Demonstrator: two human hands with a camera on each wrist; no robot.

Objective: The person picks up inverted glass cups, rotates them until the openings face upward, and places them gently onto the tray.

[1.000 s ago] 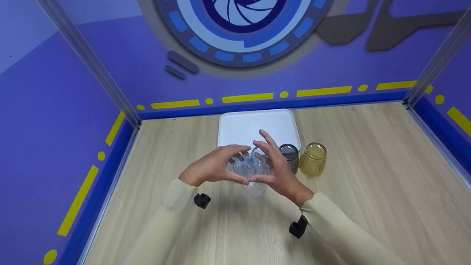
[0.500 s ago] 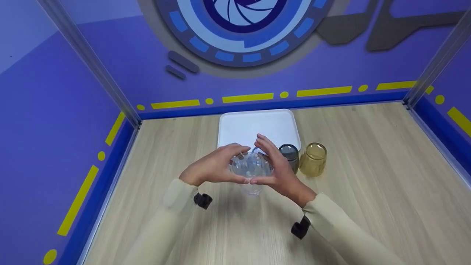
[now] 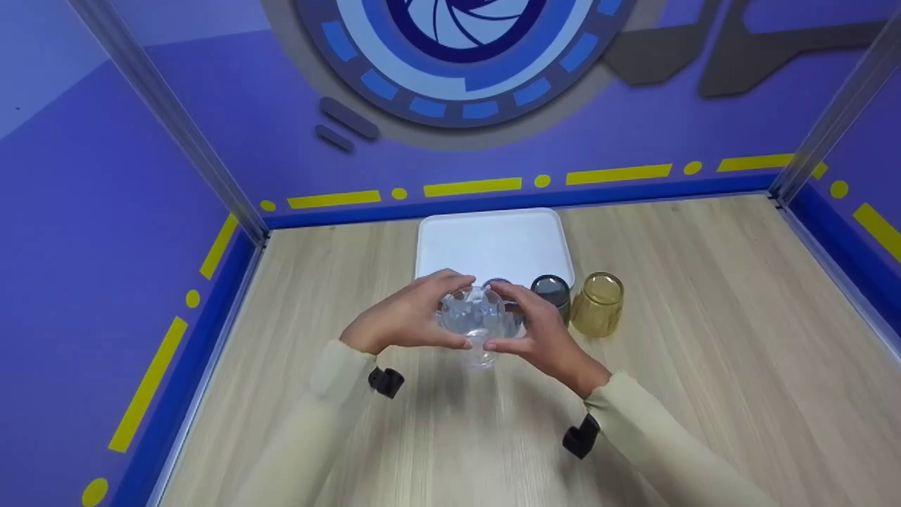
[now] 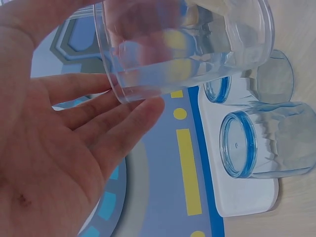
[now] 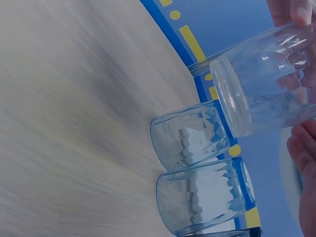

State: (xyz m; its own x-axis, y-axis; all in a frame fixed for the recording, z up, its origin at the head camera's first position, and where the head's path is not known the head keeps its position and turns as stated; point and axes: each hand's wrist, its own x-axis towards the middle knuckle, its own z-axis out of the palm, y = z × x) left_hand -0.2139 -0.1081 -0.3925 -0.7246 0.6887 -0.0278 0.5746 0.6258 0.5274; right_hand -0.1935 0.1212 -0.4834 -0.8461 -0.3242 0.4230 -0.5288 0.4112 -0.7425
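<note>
Head overhead — wrists close, perhaps sideways.

A table [image 3: 704, 338] is enclosed by walls at its far, left and right edges. A tray [image 3: 493, 243] is set at the middle of the far edge. Just beside the tray's near right corner a cup [image 3: 553, 294] is placed, and a second cup [image 3: 598, 303] stands to its right, touching or nearly so. Above the table's middle, just before the tray's near edge, a glass [image 3: 479, 320] is held between the left hand [image 3: 405, 320] on its left and the right hand [image 3: 538, 334] on its right. Two tumblers [image 4: 269, 145] are seen near the tray's near edge, behind the held glass.
</note>
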